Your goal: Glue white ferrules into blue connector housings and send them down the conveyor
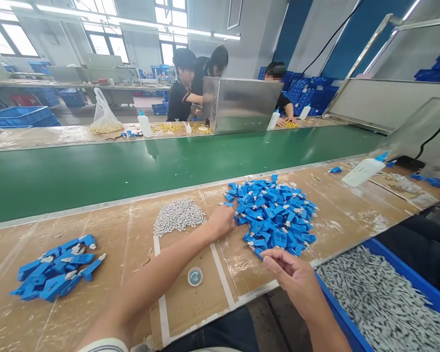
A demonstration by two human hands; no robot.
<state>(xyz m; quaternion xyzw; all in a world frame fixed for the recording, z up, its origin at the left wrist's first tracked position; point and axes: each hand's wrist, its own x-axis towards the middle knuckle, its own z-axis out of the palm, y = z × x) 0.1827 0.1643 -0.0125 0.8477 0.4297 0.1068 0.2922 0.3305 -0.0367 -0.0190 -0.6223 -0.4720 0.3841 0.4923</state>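
A large heap of blue plastic parts with white tips [278, 210] lies on the brown-covered table. My left hand [222, 222] is at the heap's left edge, its fingers closed and partly hidden; what they hold, if anything, cannot be made out. Just below the heap's near edge is my right hand [288, 269], its thumb and fingers curled together near a blue part, with nothing clearly visible between them. Small grey pieces [179, 216] form a pile left of my left hand. A small round dish [195, 276] stands below my left forearm. A smaller group of blue parts [60, 266] lies far left.
A blue bin [379, 247] full of grey pieces is at the lower right. Beyond the table runs a green conveyor [132, 168]. A white bottle [364, 171] is at the right. Several people sit or stand across the conveyor near a metal box [247, 105]; another person's hand shows far right.
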